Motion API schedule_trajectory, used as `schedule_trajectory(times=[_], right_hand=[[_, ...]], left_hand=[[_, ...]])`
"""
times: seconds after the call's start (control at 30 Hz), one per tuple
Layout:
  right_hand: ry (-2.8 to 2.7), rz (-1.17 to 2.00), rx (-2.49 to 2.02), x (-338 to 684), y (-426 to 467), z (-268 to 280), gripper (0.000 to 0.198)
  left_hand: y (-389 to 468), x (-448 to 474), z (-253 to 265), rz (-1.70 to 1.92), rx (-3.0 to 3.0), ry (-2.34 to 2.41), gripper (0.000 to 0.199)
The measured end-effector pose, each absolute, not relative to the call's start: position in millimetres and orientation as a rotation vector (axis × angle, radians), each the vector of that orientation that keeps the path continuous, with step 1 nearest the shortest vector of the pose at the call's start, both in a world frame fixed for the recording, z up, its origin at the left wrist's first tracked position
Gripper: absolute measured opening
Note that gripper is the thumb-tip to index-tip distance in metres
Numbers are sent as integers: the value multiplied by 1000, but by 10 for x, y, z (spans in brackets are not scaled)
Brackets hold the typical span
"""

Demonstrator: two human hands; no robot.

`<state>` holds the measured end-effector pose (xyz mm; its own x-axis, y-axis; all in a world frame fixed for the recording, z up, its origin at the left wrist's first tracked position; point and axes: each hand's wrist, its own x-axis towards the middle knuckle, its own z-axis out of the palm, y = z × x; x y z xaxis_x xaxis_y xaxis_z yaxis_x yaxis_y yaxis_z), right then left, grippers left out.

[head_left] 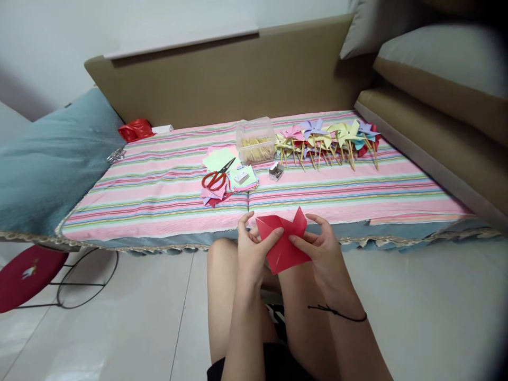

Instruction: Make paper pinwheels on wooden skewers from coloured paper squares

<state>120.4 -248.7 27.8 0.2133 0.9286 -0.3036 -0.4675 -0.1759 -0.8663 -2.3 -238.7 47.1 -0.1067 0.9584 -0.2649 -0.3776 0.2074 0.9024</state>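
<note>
A red paper square with cut, partly folded corners is held above my knees. My left hand grips its left side, thumb pressed on the front near the middle. My right hand pinches it from the right, with the thumb also close to the centre and one corner standing up beside the fingers. Beyond my hands, red-handled scissors lie on several coloured paper sheets. A small white box rests on another paper stack, and a small open box stands to its right.
A clear plastic box of thin wooden sticks stands on the striped cloth. Several finished paper pinwheels lie to its right. At the left are a red plastic bag, a blue cushion and a red stool.
</note>
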Motion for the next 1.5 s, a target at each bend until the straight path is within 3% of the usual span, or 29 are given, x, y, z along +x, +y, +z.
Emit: schedule_trajectory(times=[0.97,1.27,1.5], right_hand=[[-562,1311,-1189,1175,-2493,245,78],[-632,1359,-1178,1257,-2496,267,93],[-502,1260,-1167,1206,-2495,288,93]], left_hand=[[-2381,-45,442,1183,749,1157,71],[-2379,-54,435,1188,757,1213,72],[-2408,-39,488,1121,788,1115,73]])
